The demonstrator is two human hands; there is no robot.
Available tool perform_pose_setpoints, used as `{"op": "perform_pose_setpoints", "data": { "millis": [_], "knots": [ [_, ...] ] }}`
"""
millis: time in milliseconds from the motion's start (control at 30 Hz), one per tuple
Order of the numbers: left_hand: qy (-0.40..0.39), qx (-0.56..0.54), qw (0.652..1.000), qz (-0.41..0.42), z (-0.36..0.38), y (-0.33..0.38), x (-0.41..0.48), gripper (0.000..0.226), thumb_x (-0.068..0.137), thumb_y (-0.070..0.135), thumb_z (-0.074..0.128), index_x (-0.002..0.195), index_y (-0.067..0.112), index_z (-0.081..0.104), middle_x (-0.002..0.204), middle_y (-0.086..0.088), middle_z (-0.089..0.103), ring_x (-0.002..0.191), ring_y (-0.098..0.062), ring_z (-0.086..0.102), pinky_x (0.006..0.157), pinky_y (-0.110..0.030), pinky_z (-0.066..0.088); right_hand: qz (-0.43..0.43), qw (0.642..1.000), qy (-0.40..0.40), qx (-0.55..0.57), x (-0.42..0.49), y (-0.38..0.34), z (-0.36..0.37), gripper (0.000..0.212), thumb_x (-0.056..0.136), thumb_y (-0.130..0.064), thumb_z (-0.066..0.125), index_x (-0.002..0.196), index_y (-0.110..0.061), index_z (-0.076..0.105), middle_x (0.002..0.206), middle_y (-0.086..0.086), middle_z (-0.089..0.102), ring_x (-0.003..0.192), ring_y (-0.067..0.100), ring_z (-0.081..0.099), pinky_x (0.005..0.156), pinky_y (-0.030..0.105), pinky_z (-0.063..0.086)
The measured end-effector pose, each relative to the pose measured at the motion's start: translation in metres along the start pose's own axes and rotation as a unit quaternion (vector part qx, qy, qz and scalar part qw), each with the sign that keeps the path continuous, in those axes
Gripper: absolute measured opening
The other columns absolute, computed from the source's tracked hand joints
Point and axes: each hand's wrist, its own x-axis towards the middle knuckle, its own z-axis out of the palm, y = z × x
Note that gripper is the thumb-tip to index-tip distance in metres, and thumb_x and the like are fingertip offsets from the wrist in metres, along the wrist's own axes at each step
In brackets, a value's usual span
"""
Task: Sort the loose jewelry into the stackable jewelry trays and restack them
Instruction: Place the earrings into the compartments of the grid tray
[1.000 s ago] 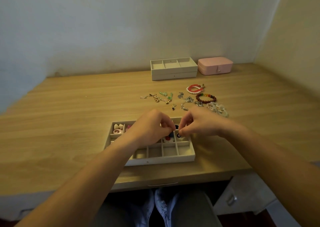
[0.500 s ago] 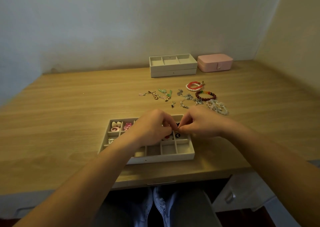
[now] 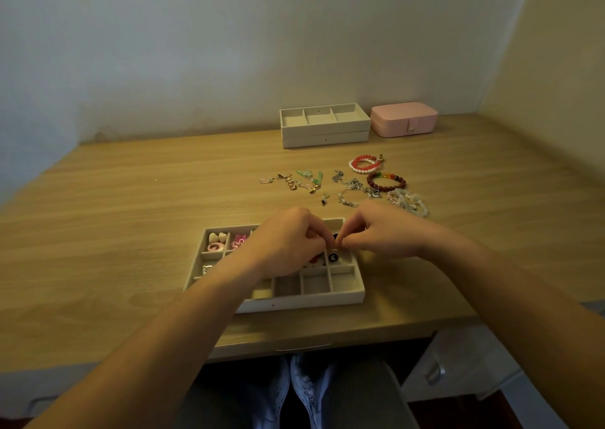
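Note:
A white compartment tray (image 3: 304,301) lies near the desk's front edge. It holds cream hearts (image 3: 217,237), a pink ring (image 3: 215,248), pink pieces (image 3: 238,242) and a black piece (image 3: 333,257). My left hand (image 3: 284,245) and my right hand (image 3: 379,232) hover over its far right compartments. Their curled fingertips meet and pinch a small dark piece (image 3: 334,237), mostly hidden. Loose jewelry lies beyond: earrings (image 3: 294,181), silver chains (image 3: 352,188), a red and white bracelet (image 3: 365,164), a dark red bead bracelet (image 3: 386,181) and a clear bead bracelet (image 3: 409,202).
Two stacked white trays (image 3: 324,134) stand at the back against the wall, and a closed pink jewelry box (image 3: 404,119) sits to their right. A side wall closes off the desk on the right. A drawer unit (image 3: 458,363) sits below the desk at right.
Both hands stay pinched together over the tray's far right part. The view has tilted slightly, so everything sits a little lower in the frame.

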Motion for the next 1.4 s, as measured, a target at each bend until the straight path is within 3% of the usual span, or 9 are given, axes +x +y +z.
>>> {"op": "perform_pose_setpoints", "data": {
  "millis": [200,333,433,667,800,900,1033,1200,1400],
  "knots": [
    [0.074,0.013,0.996,-0.039,-0.012,-0.017,0.006,0.016,0.095,0.022,0.06,0.102,0.029,0.073,0.097,0.008,0.066,0.083,-0.008,0.057,0.066,-0.023,0.046,-0.001,0.994,0.095,0.047,0.009,-0.008,-0.007,0.017,0.098,-0.019,0.061,0.097,-0.029,0.074,0.093,-0.014,0.068,0.091,0.002,0.062,0.074,0.018,0.048],
    [0.09,0.065,0.992,-0.067,-0.014,-0.034,0.005,0.023,0.098,0.029,0.059,0.119,0.027,0.068,0.113,0.008,0.06,0.098,-0.008,0.055,0.078,-0.021,0.042,0.05,0.993,0.106,0.022,0.021,-0.005,-0.001,0.025,0.097,-0.021,0.06,0.121,-0.024,0.067,0.112,-0.006,0.064,0.1,0.01,0.062,0.084,0.031,0.058],
    [0.117,0.071,0.988,-0.075,-0.015,-0.042,0.003,0.022,0.097,0.03,0.061,0.117,0.026,0.071,0.112,0.008,0.065,0.095,-0.007,0.056,0.077,-0.02,0.043,0.062,0.993,0.096,0.02,0.024,-0.006,0.005,0.025,0.097,-0.019,0.061,0.121,-0.021,0.067,0.108,-0.007,0.062,0.1,0.011,0.062,0.089,0.038,0.059],
    [0.078,0.063,0.991,-0.094,-0.024,-0.053,0.0,0.012,0.093,0.029,0.068,0.102,0.026,0.075,0.095,0.012,0.071,0.081,0.001,0.058,0.064,-0.014,0.041,0.059,0.992,0.058,0.095,0.026,-0.01,0.01,0.004,0.096,-0.018,0.067,0.097,-0.021,0.07,0.096,-0.002,0.065,0.078,0.012,0.067,0.058,0.019,0.057],
    [0.028,0.04,0.994,-0.101,-0.034,-0.058,-0.004,0.004,0.091,0.028,0.071,0.093,0.029,0.074,0.088,0.015,0.069,0.079,0.001,0.061,0.058,-0.01,0.041,0.059,0.993,-0.006,0.097,0.032,-0.011,0.006,0.01,0.099,-0.025,0.063,0.099,-0.019,0.071,0.088,0.0,0.069,0.071,0.009,0.064,0.062,0.021,0.056],
    [0.002,0.032,0.995,-0.098,-0.04,-0.061,-0.002,0.003,0.089,0.03,0.073,0.087,0.032,0.074,0.083,0.016,0.069,0.076,0.001,0.062,0.054,-0.008,0.04,0.076,0.985,0.078,0.136,0.047,-0.007,0.004,0.017,0.101,-0.022,0.059,0.095,-0.013,0.072,0.09,0.005,0.07,0.072,0.012,0.066,0.063,0.023,0.055],
    [-0.01,0.027,0.996,-0.088,-0.043,-0.064,0.004,0.004,0.087,0.032,0.075,0.09,0.029,0.077,0.086,0.015,0.072,0.079,-0.001,0.064,0.064,-0.013,0.046,0.088,0.968,0.201,0.123,0.068,0.004,0.001,0.016,0.103,-0.018,0.055,0.1,-0.016,0.07,0.095,0.001,0.068,0.081,0.015,0.065,0.074,0.031,0.059],
    [-0.027,0.021,0.996,-0.078,-0.044,-0.069,0.013,0.001,0.086,0.034,0.075,0.086,0.035,0.074,0.086,0.016,0.071,0.079,0.0,0.064,0.067,-0.015,0.049,0.106,0.963,0.229,0.093,0.092,0.019,-0.003,0.023,0.097,-0.006,0.06,0.103,-0.023,0.073,0.114,0.0,0.068,0.105,0.016,0.062,0.095,0.037,0.055],
    [-0.072,-0.034,0.993,-0.082,-0.05,-0.079,0.021,0.001,0.084,0.034,0.077,0.084,0.034,0.077,0.084,0.014,0.075,0.081,-0.004,0.069,0.072,-0.021,0.054,0.083,0.974,0.212,0.017,0.112,0.016,-0.005,0.014,0.094,-0.021,0.071,0.107,-0.02,0.076,0.108,-0.002,0.072,0.097,0.012,0.063,0.09,0.035,0.056]
  ]
}}
